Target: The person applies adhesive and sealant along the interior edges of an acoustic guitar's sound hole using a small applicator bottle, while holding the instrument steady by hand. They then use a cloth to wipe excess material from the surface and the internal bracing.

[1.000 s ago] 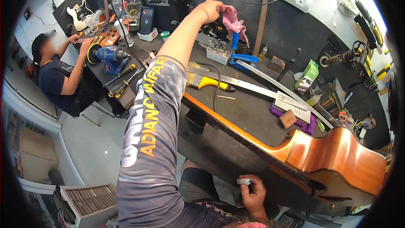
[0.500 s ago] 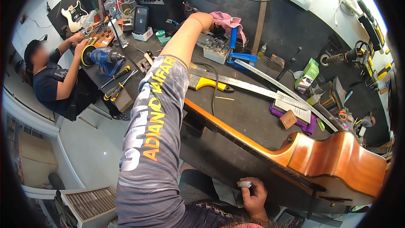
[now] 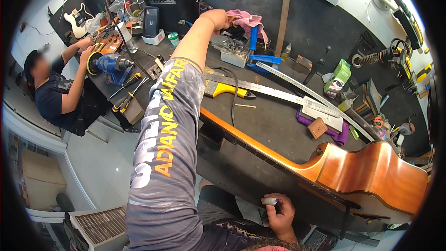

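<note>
My left arm reaches across the bench, and my left hand (image 3: 215, 20) is at the far side beside a crumpled pink cloth (image 3: 246, 18). Its fingers look curled, but what they hold is hard to make out. Low in the view, my right hand (image 3: 282, 214) is closed around a small white bottle (image 3: 269, 201) with a blue tip. A glossy brown acoustic guitar (image 3: 355, 169) lies along the near edge of the bench, its body at right and its neck running left under my left arm.
A metal parts tray (image 3: 233, 58) and a blue clamp (image 3: 265, 59) stand near the cloth. A long steel ruler (image 3: 274, 94), a yellow-handled saw (image 3: 227, 90) and a wooden block (image 3: 318, 128) lie beyond the guitar. At left, a co-worker (image 3: 55, 88) sits by a blue drill (image 3: 111, 64).
My left hand has shifted slightly left, and more of its fingers show beside the pink cloth. My right hand keeps hold of the bottle in nearly the same place.
</note>
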Action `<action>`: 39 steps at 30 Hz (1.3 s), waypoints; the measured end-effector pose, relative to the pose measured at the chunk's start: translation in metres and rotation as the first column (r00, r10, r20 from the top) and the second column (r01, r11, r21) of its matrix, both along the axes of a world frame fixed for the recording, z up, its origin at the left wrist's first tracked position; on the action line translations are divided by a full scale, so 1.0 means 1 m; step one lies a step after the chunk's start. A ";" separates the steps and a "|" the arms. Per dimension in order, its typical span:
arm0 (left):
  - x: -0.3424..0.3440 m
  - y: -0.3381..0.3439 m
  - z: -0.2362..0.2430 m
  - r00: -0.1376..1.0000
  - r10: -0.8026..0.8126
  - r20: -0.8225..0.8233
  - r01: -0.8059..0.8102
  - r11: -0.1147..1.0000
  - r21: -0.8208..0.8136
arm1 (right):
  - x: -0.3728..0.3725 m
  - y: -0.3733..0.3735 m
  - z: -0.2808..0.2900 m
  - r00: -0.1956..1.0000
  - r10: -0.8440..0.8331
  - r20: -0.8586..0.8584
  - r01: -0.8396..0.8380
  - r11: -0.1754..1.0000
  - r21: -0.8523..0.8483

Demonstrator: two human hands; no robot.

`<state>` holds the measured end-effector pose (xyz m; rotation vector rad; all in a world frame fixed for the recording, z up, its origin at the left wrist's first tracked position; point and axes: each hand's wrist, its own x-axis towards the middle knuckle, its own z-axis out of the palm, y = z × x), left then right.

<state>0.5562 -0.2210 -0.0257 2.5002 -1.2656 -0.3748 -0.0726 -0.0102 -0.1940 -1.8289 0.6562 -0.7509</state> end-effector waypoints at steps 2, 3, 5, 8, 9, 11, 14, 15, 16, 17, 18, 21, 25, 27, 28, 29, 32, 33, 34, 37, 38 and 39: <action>0.016 0.007 -0.011 0.928 -0.089 0.363 0.045 0.991 0.129 | 0.003 0.001 0.003 1.000 0.018 0.018 -0.019 1.000 0.011; 0.016 0.006 -0.015 0.852 -0.216 0.477 0.127 0.969 0.212 | 0.003 0.001 0.006 1.000 0.019 0.012 -0.019 1.000 -0.001; 0.009 0.001 -0.027 0.766 -0.221 0.603 0.119 0.972 0.204 | 0.004 -0.002 0.008 1.000 0.015 0.002 -0.015 1.000 -0.014; 0.006 -0.002 -0.030 0.715 -0.217 0.664 0.117 0.974 0.193 | 0.004 -0.003 0.009 1.000 0.015 -0.018 -0.016 0.999 -0.044; 0.009 0.000 -0.027 0.759 -0.215 0.614 0.114 0.973 0.200 | 0.003 -0.002 0.009 1.000 0.020 -0.021 -0.020 1.000 -0.010; 0.014 0.003 -0.022 0.759 -0.235 0.607 0.133 0.969 0.208 | 0.003 -0.001 0.010 0.999 0.026 -0.019 -0.026 0.999 0.027; 0.018 0.006 -0.018 0.794 -0.254 0.552 0.171 0.965 0.198 | 0.005 -0.001 0.013 0.999 0.031 -0.009 -0.031 0.999 0.023; 0.014 0.004 -0.018 0.814 -0.262 0.518 0.177 0.962 0.209 | 0.004 -0.003 0.010 0.999 0.030 -0.013 -0.030 1.000 0.004; 0.009 0.002 -0.019 0.833 -0.270 0.482 0.184 0.958 0.220 | 0.003 -0.004 0.008 0.999 0.029 -0.016 -0.030 0.999 -0.015; 0.005 0.001 -0.020 0.833 -0.276 0.480 0.192 0.957 0.217 | 0.003 -0.004 0.008 1.000 0.022 -0.020 -0.022 1.000 -0.017; 0.007 0.004 -0.022 0.826 -0.274 0.493 0.230 0.962 0.148 | 0.003 -0.003 0.008 1.000 0.020 -0.016 -0.020 1.000 -0.002; 0.017 0.005 -0.016 0.848 -0.230 0.478 0.264 0.964 -0.005 | 0.005 -0.003 0.009 1.000 0.026 0.002 -0.026 1.000 0.002; 0.026 0.007 -0.007 0.985 -0.109 0.136 0.141 0.957 -0.254 | 0.005 -0.003 0.007 0.999 0.036 0.018 -0.035 0.998 -0.053; 0.021 0.007 -0.003 0.977 -0.054 -0.206 -0.018 0.944 -0.330 | 0.005 -0.004 0.009 0.999 0.033 0.013 -0.032 0.998 -0.058; 0.017 0.007 -0.001 0.976 -0.058 -0.208 -0.014 0.944 -0.331 | 0.005 -0.003 0.011 1.000 0.029 0.007 -0.028 0.998 -0.063; 0.012 0.008 0.002 0.930 -0.065 -0.361 -0.075 0.929 -0.362 | 0.005 -0.003 0.011 1.000 0.024 0.005 -0.024 0.998 -0.064; 0.002 0.010 0.009 0.854 -0.066 -0.516 -0.168 0.904 -0.394 | 0.005 -0.002 0.010 1.000 0.013 0.021 -0.014 1.000 0.019; 0.005 0.015 0.012 0.814 -0.085 -0.575 -0.191 0.895 -0.403 | 0.005 -0.001 0.009 0.999 0.021 0.034 -0.022 0.999 0.026; 0.009 0.020 0.015 0.769 -0.106 -0.630 -0.214 0.886 -0.411 | 0.005 0.000 0.008 0.999 0.028 0.047 -0.030 0.999 0.033; -0.002 0.019 0.032 0.863 -0.056 -0.502 -0.093 0.959 -0.266 | 0.005 -0.002 0.012 0.999 0.048 0.015 -0.048 0.999 0.015; -0.013 0.015 0.039 0.935 -0.034 -0.354 -0.014 0.991 -0.133 | 0.004 -0.004 0.012 0.999 0.038 0.010 -0.038 0.999 0.014; -0.018 0.015 0.043 0.943 -0.062 -0.327 0.026 0.993 -0.114 | 0.003 -0.005 0.011 0.999 0.051 0.003 -0.051 0.999 -0.008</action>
